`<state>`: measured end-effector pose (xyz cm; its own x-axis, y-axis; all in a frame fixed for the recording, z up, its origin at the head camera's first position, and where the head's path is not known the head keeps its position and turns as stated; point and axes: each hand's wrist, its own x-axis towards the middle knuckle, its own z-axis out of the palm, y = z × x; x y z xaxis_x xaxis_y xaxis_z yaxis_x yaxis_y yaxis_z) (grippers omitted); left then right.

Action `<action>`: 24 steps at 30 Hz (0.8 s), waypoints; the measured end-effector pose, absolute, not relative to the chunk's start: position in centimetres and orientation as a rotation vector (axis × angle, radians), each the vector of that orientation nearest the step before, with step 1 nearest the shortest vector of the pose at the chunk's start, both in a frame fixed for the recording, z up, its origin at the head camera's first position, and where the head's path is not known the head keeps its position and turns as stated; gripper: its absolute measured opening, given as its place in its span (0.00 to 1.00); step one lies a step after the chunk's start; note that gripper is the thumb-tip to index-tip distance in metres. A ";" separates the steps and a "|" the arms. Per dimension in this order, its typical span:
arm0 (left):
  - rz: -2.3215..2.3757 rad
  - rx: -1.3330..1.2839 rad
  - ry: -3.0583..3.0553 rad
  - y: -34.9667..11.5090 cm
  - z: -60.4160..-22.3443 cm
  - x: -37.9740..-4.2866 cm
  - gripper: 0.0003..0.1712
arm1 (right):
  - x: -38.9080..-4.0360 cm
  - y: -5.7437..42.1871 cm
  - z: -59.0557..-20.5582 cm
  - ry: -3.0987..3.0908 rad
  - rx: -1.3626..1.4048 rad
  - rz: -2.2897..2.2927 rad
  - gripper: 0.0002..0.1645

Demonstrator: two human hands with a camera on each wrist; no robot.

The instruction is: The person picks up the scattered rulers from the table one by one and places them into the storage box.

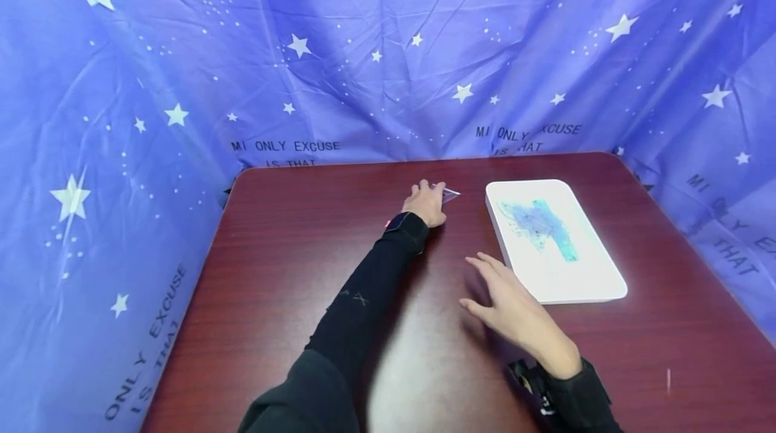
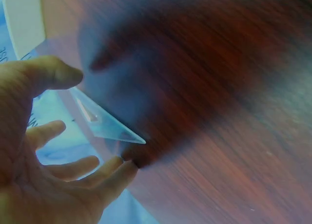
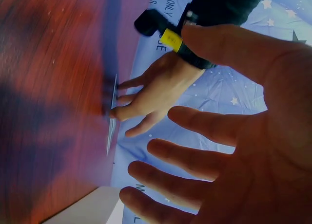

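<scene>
A clear triangular set square (image 2: 105, 122) lies flat on the table near its far edge. My left hand (image 1: 426, 205) is over it, partly covering it in the head view. In the left wrist view the thumb and fingers are spread apart around the set square, not closed on it; whether a fingertip touches it I cannot tell. My right hand (image 1: 515, 315) hovers above the table beside the near left side of a white rounded board (image 1: 582, 285), fingers extended and holding nothing. Blue-green translucent pieces (image 1: 542, 227), overlapping and hard to make out, lie on the board.
The dark red wooden table (image 1: 291, 251) has rounded far corners. A blue curtain (image 1: 376, 83) with white stars and printed lettering hangs behind it and along both sides. Each wrist wears a dark strap.
</scene>
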<state>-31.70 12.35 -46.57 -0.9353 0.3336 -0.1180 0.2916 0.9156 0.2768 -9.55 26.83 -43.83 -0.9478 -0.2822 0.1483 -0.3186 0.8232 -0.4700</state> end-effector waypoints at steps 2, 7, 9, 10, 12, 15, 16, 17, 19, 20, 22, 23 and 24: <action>0.328 0.474 2.916 13.0 -46.8 -32.0 0.41 | -9.4 26.7 -43.9 -2.933 0.494 0.784 0.41; 0.172 0.539 2.957 14.0 -47.3 -32.5 0.24 | -9.3 26.7 -44.0 -2.941 0.501 0.794 0.41; 0.095 0.603 2.988 13.9 -47.3 -32.3 0.21 | -9.3 26.8 -44.0 -2.941 0.498 0.800 0.41; 0.049 0.639 3.011 13.8 -47.2 -32.1 0.20 | -9.3 26.9 -44.0 -2.939 0.497 0.802 0.41; -0.026 0.697 3.043 13.6 -47.2 -32.0 0.19 | -9.3 27.1 -43.9 -2.935 0.494 0.802 0.41; -0.062 0.731 3.070 13.3 -47.3 -32.0 0.18 | -9.3 27.3 -43.8 -2.929 0.496 0.797 0.41; -0.055 0.729 3.073 13.2 -47.4 -32.1 0.17 | -9.3 27.3 -43.8 -2.929 0.498 0.794 0.41; -0.044 0.720 3.066 13.1 -47.4 -32.1 0.18 | -9.4 27.4 -43.7 -2.929 0.499 0.794 0.41; -0.012 0.701 3.057 12.9 -47.4 -32.2 0.18 | -9.4 27.5 -43.7 -2.936 0.495 0.796 0.41; 0.008 0.690 3.052 12.8 -47.4 -32.3 0.18 | -9.4 27.6 -43.7 -2.943 0.490 0.798 0.41; 0.032 0.677 3.041 12.5 -47.3 -32.2 0.18 | -9.4 27.8 -43.6 -2.954 0.477 0.798 0.42; 0.047 0.674 3.030 12.4 -47.2 -32.1 0.19 | -9.5 27.9 -43.6 -2.959 0.470 0.799 0.42; 0.063 0.674 3.021 12.2 -47.1 -32.1 0.19 | -9.5 28.0 -43.6 -2.963 0.463 0.799 0.42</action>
<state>-32.09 12.24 -47.13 -0.9043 0.4253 -0.0355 0.4235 0.9045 0.0495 -9.52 27.99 -43.57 -0.9548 -0.2751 0.1128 -0.2946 0.8230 -0.4856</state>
